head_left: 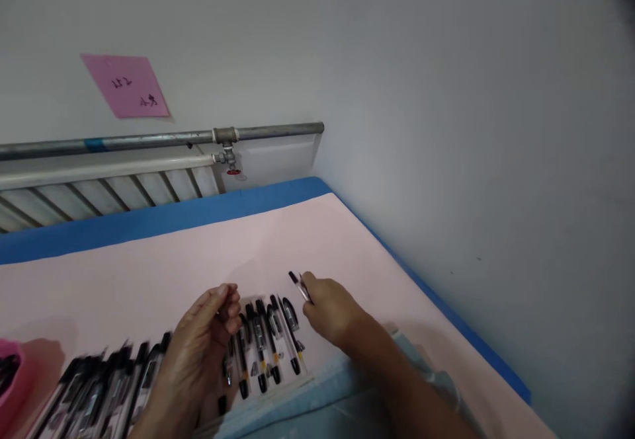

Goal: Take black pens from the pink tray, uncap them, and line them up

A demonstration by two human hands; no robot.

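My right hand is closed around a clear pen with a black end, held above the pale pink surface. To its left, my left hand is raised with thumb and fingers pinched together; whatever sits between them, if anything, is too small to make out. Between and below the hands lies a row of clear-barrelled pens with black ends and loose black caps. Left of my left wrist, a denser group of pens and caps rests on the same surface, partly hidden by the forearm.
A pink container with dark items inside stands at the left edge. Light blue cloth lies along the near edge. The pink tabletop has a blue border and meets the wall on the right. Behind are a radiator and pipe.
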